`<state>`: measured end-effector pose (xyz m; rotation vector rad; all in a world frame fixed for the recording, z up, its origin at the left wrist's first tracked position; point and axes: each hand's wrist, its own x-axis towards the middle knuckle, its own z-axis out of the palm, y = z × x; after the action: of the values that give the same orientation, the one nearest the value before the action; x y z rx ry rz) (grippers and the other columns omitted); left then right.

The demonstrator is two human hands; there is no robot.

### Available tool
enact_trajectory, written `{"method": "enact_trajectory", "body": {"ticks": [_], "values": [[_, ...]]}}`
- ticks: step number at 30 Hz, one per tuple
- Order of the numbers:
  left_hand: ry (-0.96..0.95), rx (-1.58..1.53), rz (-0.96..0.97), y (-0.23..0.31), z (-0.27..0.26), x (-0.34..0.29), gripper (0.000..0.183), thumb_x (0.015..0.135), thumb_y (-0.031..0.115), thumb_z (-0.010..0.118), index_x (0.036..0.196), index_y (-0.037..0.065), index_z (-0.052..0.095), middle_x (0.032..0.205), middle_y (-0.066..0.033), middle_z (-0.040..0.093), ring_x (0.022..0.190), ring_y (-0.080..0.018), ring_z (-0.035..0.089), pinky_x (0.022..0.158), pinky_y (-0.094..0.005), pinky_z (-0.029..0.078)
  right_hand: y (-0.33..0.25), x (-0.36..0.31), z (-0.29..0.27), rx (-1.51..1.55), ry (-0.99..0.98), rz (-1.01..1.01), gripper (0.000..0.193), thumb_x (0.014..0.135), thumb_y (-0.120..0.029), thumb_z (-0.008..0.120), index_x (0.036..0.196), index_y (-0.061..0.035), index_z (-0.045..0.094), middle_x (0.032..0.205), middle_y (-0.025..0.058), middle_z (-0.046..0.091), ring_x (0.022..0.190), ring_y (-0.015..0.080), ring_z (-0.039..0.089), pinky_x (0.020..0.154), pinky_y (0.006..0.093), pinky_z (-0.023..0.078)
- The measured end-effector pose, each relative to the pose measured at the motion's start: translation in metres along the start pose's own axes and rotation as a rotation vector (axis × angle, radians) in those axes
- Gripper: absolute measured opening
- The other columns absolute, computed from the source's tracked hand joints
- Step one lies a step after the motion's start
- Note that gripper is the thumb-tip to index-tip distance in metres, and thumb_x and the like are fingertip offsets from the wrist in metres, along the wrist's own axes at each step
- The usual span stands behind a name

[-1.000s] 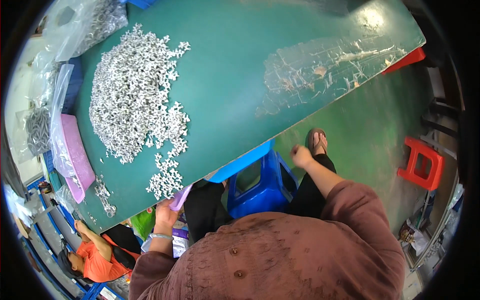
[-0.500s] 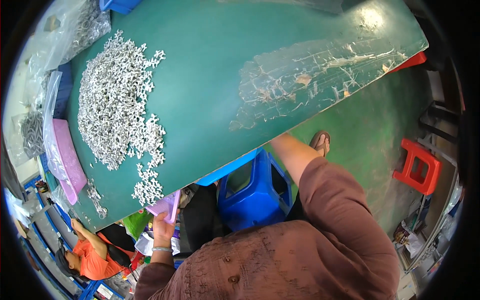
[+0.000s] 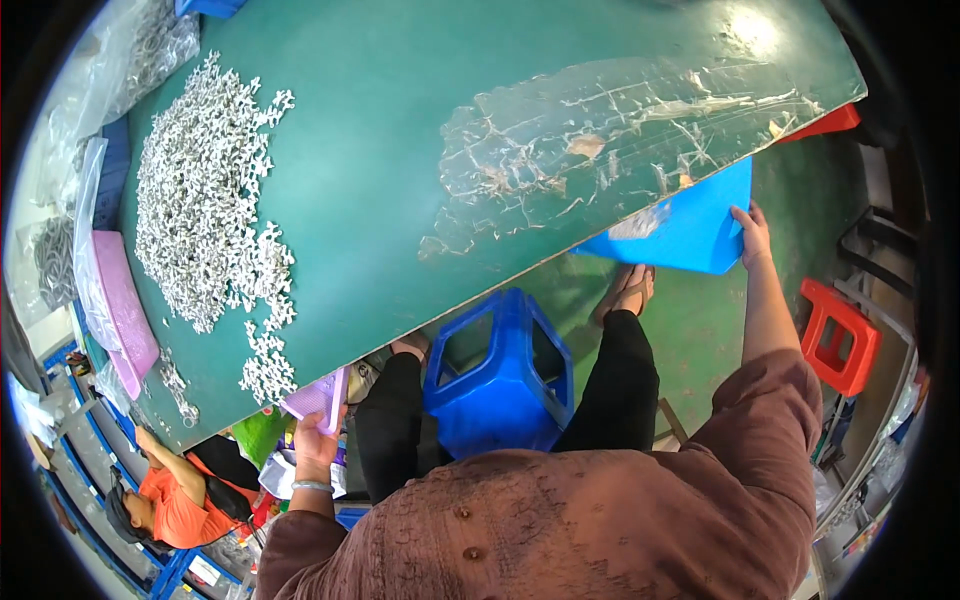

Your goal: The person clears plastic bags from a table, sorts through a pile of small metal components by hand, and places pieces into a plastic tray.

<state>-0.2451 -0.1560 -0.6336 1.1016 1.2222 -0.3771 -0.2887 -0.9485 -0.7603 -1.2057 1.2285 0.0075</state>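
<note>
My left hand is closed on the edge of a small light-purple plastic basket just below the table's front edge; the table hides part of the basket. Out to the right, my right hand grips the outer end of a bright blue plastic piece, thumb on its near face. It looks like a bin or tray with a greyish patch on it, but its far side is under the tabletop. On the green table, a big heap of small silvery-white metal parts spreads at the left, trailing toward the front edge.
Clear plastic film lies torn across the tabletop's right half. A blue stool stands between my legs, a red stool at the right. A pink basket and bagged parts line the table's left end, near a person in orange.
My right hand, hidden under the table before, has come out to the right with the blue plastic piece. The view has shifted slightly; my left hand still holds the purple basket.
</note>
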Motion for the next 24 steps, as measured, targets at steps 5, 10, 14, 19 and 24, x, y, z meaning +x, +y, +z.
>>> {"method": "enact_trajectory", "body": {"ticks": [5,10,14,19,24], "values": [[0.025,-0.001,0.122,0.000,0.002,-0.027,0.046,0.083,-0.002,0.047,0.129,-0.008,0.045,0.121,-0.0221,0.061,0.104,-0.0422,0.065,0.092,-0.0522,0.058,0.080,-0.100,0.144,-1.080,-0.077,-1.103,0.040,0.067,-0.007,0.067,0.106,-0.0009,0.065,0.110,0.0204,0.064,0.103,0.0402,0.058,0.092,0.0527,0.045],[-0.025,0.038,0.105,-0.010,-0.016,-0.012,0.044,0.082,-0.004,0.051,0.126,-0.004,0.052,0.119,-0.0176,0.061,0.108,-0.0380,0.062,0.094,-0.0528,0.054,0.226,-0.236,0.262,-1.459,-1.484,-0.702,0.104,0.065,-0.045,0.087,0.150,-0.0099,0.039,0.147,0.0237,0.045,0.139,0.0457,0.036,0.113,0.0634,0.027],[-0.103,0.089,0.127,-0.018,-0.024,-0.020,0.048,0.082,-0.006,0.051,0.130,-0.008,0.050,0.124,-0.0213,0.061,0.111,-0.0391,0.062,0.096,-0.0534,0.054,0.270,-0.236,0.317,-1.663,-1.445,-0.475,0.111,0.057,-0.042,0.092,0.150,-0.0108,0.040,0.147,0.0220,0.046,0.140,0.0440,0.038,0.111,0.0638,0.029],[-0.090,0.134,0.107,-0.010,-0.043,-0.033,0.049,0.079,-0.008,0.054,0.128,0.000,0.056,0.118,-0.0151,0.065,0.107,-0.0347,0.064,0.097,-0.0467,0.053,0.272,-0.197,0.345,-1.602,-1.691,-0.165,0.095,0.052,-0.037,0.095,0.136,-0.0102,0.058,0.137,0.0188,0.058,0.133,0.0380,0.049,0.106,0.0643,0.034],[-0.064,0.129,0.130,-0.007,-0.040,-0.044,0.046,0.079,-0.008,0.054,0.125,0.000,0.057,0.117,-0.0150,0.066,0.105,-0.0333,0.065,0.095,-0.0454,0.054,0.234,-0.113,0.336,-1.479,-1.374,-0.495,0.074,0.065,-0.036,0.088,0.129,-0.0092,0.063,0.133,0.0194,0.060,0.130,0.0391,0.051,0.104,0.0594,0.038]]}}
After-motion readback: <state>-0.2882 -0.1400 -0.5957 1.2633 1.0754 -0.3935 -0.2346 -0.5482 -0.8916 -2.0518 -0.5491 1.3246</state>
